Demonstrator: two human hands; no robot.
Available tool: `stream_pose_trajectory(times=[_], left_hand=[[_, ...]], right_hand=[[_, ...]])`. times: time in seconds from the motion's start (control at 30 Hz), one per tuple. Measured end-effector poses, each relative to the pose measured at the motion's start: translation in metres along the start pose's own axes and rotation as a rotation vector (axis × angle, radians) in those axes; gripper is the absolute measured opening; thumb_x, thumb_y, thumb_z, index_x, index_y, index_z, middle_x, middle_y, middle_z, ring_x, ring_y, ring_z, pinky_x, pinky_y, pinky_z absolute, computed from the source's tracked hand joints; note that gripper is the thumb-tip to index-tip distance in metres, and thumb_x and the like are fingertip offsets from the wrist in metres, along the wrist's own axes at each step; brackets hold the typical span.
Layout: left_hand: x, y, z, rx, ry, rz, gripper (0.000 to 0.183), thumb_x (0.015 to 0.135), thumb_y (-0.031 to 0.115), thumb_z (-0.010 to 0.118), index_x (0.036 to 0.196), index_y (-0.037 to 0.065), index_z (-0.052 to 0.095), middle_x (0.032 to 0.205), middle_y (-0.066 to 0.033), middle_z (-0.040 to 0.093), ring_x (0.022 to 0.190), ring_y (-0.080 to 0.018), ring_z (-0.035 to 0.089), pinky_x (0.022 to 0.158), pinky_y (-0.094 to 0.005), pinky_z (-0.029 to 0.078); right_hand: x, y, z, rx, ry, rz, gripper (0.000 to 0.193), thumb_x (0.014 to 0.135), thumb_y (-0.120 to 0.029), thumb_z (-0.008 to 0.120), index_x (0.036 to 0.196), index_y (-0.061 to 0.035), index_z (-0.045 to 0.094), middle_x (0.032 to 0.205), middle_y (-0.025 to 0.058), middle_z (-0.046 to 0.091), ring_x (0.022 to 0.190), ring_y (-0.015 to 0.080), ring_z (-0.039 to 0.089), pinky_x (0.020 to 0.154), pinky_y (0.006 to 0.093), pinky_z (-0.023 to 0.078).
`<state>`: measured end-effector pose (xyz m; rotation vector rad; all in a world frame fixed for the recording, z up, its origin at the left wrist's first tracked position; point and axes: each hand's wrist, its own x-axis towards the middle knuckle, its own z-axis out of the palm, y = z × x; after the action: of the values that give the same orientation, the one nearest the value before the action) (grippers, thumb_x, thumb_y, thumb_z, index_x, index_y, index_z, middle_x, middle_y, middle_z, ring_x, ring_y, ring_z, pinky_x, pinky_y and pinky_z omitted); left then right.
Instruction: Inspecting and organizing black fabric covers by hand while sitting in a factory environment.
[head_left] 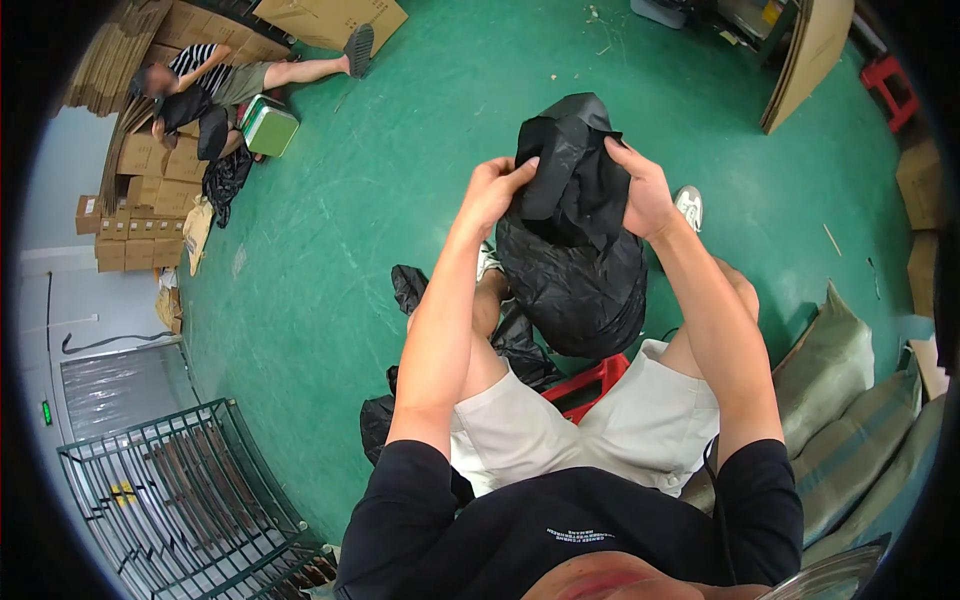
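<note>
I sit on a red stool with both arms raised in front of me. My left hand grips the left edge of a folded black cloth. My right hand grips its right edge. Below the cloth hangs a full black plastic bag, and the cloth's lower part disappears into its mouth. The bag rests above my knees.
More black bags lie on the green floor by my left leg. Grey-green sacks are stacked at my right. A green wire cage stands at lower left. Another person sits by cardboard boxes at upper left.
</note>
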<state>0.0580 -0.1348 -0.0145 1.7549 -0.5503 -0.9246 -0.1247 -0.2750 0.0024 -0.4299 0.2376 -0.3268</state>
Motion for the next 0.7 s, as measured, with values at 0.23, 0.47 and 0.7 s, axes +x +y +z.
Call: stream_pose_trajectory(times=[0.23, 0.47, 0.7], left_hand=[[0.016, 0.000, -0.014, -0.219, 0.235, 0.140, 0.020, 0.094, 0.017, 0.061, 0.102, -0.001, 0.066, 0.089, -0.0002, 0.066, 0.075, -0.0087, 0.056, 0.068, -0.0271, 0.045], [0.002, 0.014, -0.059, -0.634, -0.027, 0.166, 0.020, 0.096, 0.010, 0.052, 0.108, -0.001, 0.063, 0.098, -0.0094, 0.070, 0.088, -0.0180, 0.067, 0.084, -0.0308, 0.052], [-0.011, 0.015, -0.082, -0.896, -0.170, 0.246, 0.026, 0.098, 0.016, 0.046, 0.108, -0.003, 0.062, 0.104, -0.0134, 0.070, 0.095, -0.0236, 0.068, 0.090, -0.0365, 0.052]], right_hand=[[0.012, -0.019, -0.021, -0.250, 0.278, -0.160, 0.043, 0.101, -0.024, 0.048, 0.134, 0.0029, 0.046, 0.129, 0.0142, 0.058, 0.117, 0.0257, 0.057, 0.101, 0.0385, 0.047], [0.003, -0.045, -0.028, -0.545, 0.303, -0.349, 0.034, 0.100, -0.016, 0.050, 0.126, 0.0036, 0.058, 0.125, 0.0060, 0.062, 0.114, 0.0147, 0.053, 0.103, 0.0289, 0.035], [-0.011, -0.065, -0.030, -0.341, 0.115, -0.108, 0.028, 0.099, -0.010, 0.046, 0.121, 0.0034, 0.058, 0.121, 0.0112, 0.064, 0.105, 0.0192, 0.064, 0.094, 0.0333, 0.051]])
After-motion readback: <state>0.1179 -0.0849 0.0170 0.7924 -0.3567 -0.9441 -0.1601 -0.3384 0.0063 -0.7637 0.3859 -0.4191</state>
